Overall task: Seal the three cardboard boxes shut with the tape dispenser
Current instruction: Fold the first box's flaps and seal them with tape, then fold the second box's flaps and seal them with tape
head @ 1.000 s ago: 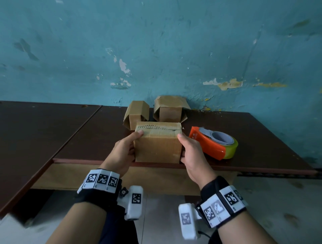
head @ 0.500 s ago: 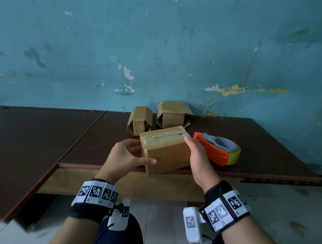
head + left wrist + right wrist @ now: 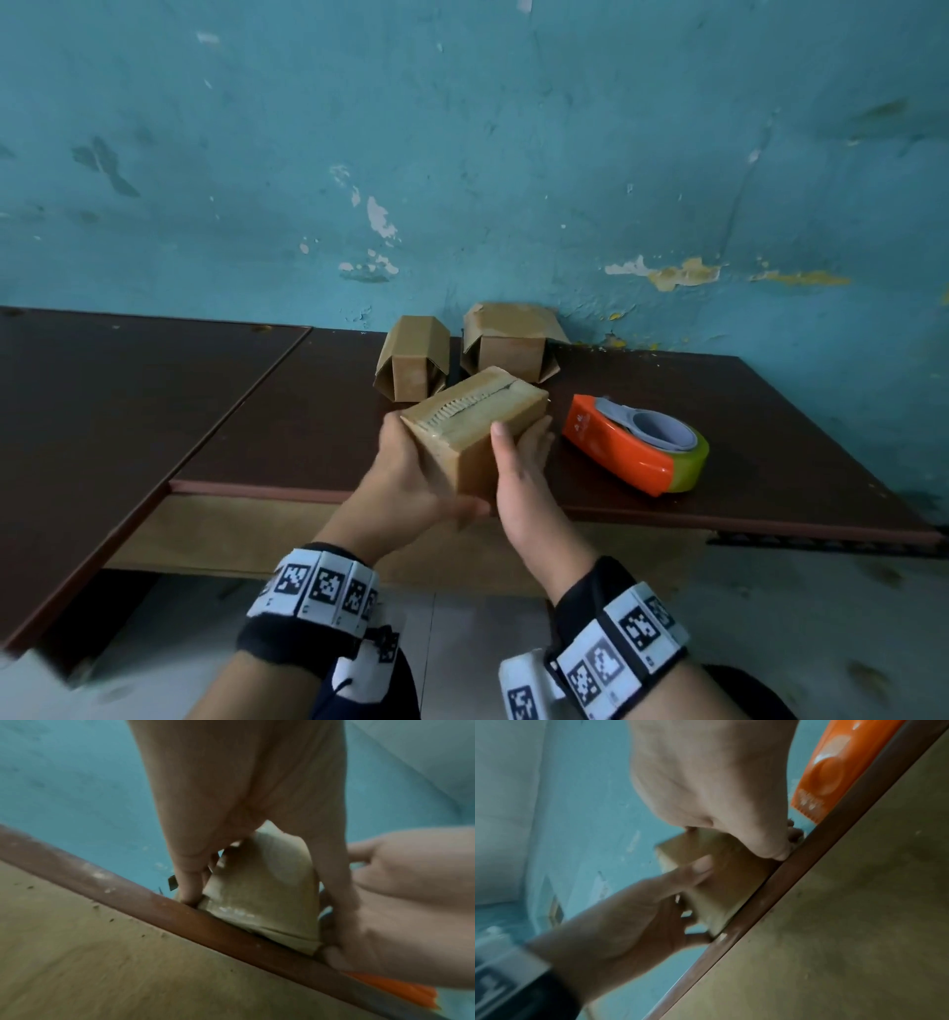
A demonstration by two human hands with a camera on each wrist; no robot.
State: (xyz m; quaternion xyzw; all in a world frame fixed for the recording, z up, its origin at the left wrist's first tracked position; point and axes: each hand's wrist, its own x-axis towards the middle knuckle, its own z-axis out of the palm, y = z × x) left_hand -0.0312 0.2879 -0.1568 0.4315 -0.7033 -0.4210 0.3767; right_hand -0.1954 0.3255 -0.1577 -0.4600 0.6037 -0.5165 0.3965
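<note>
Two boxes (image 3: 411, 360) (image 3: 506, 339) are crowding the back wall (image 3: 462, 154); the dispenser (image 3: 637, 442) is blocking the right; bare table (image 3: 128, 411) is lying left.

Bare forearms; each wrist wears a black band (image 3: 287, 640) ringed with white blocks (image 3: 624, 640) printed with black square codes

Tape dispenser (image 3: 637, 444) right of held box (image 3: 472, 426); two boxes (image 3: 411, 365) behind it.

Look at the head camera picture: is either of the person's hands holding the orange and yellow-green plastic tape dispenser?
No: the orange and yellow-green plastic tape dispenser lies alone on the dark brown table, while both hands hold the small taped cardboard box.
</note>
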